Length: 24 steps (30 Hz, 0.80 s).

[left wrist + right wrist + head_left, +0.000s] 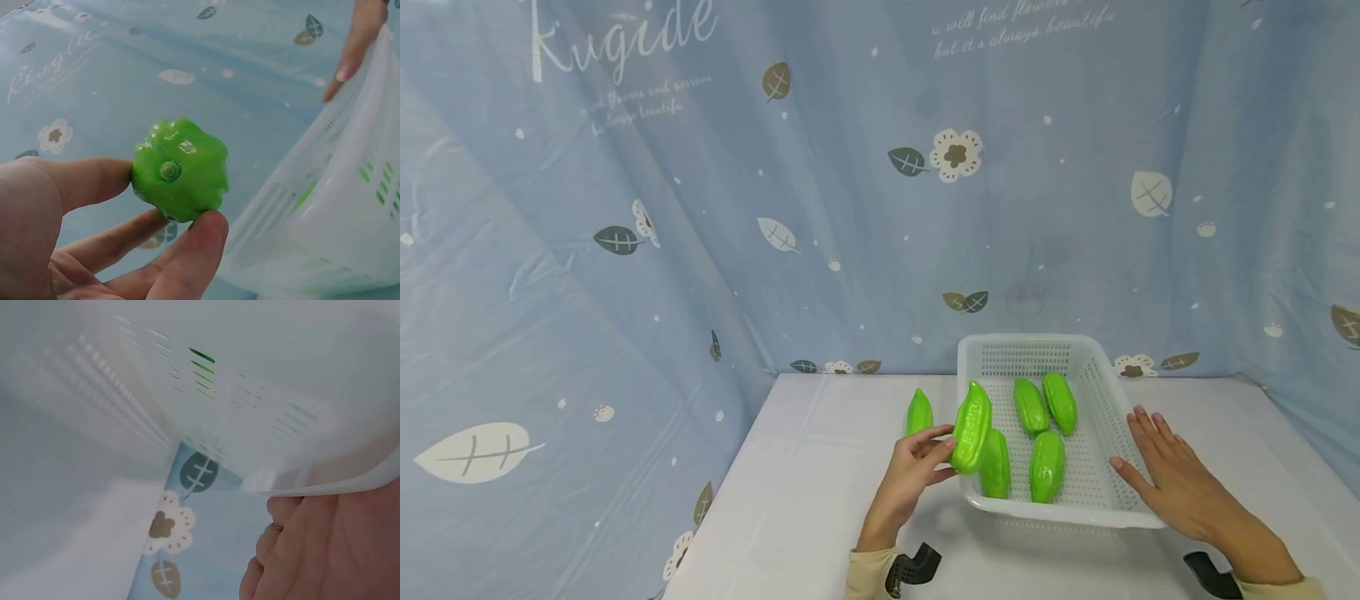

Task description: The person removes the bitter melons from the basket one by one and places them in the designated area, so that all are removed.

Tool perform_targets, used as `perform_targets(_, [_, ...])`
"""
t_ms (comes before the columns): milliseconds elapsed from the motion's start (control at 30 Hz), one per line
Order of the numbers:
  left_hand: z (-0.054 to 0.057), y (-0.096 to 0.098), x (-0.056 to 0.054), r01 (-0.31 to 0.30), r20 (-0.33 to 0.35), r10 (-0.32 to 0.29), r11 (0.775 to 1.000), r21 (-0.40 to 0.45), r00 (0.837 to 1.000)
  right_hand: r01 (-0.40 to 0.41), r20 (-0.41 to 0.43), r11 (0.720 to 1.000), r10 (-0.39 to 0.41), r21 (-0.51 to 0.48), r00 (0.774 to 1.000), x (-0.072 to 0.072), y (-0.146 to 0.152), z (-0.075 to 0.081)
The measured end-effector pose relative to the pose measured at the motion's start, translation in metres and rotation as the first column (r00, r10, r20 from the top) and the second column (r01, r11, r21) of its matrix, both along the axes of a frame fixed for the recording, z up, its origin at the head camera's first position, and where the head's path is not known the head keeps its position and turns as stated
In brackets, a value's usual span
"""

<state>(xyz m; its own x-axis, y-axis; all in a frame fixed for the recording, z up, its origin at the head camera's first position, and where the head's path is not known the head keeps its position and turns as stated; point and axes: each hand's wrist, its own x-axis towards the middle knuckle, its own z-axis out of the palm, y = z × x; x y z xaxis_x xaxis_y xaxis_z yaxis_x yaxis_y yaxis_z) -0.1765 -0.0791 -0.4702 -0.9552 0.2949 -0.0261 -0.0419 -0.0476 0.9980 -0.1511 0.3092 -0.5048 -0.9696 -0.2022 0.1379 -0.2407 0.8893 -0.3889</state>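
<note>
My left hand point(908, 477) holds a glossy, knobbly green bitter melon point(972, 427) between thumb and fingertips, over the left rim of a white plastic basket point(1093, 479). In the left wrist view the round stem end of this bitter melon point(181, 172) faces the camera. Several similar bitter melons point(1047, 467) lie inside the basket. Another bitter melon point(919, 408) is on the table just beyond my left hand, partly hidden by it. With fingers straight, my right hand point(1187, 492) rests against the basket's right rim; the right wrist view shows its fingers point(284, 512) by the rim.
A white-covered table point(805, 475) carries the basket. Behind it and to the left hangs a blue curtain point(865, 250) printed with leaves and flowers. Slots pierce the basket's wall point(262, 412), with green showing through.
</note>
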Motion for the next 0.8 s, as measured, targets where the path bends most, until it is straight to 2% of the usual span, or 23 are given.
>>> perform_targets(367, [0.006, -0.019, -0.007, -0.040, -0.030, 0.040, 0.999, -0.006, 0.999, 0.001, 0.003, 1.000, -0.001, -0.004, 1.000, 0.000, -0.001, 0.000])
perform_targets(800, [0.015, -0.043, -0.019, -0.130, -0.035, 0.129, 0.991, -0.036, 0.991, 0.002, 0.011, 0.999, -0.002, -0.034, 1.000, 0.000, 0.000, 0.000])
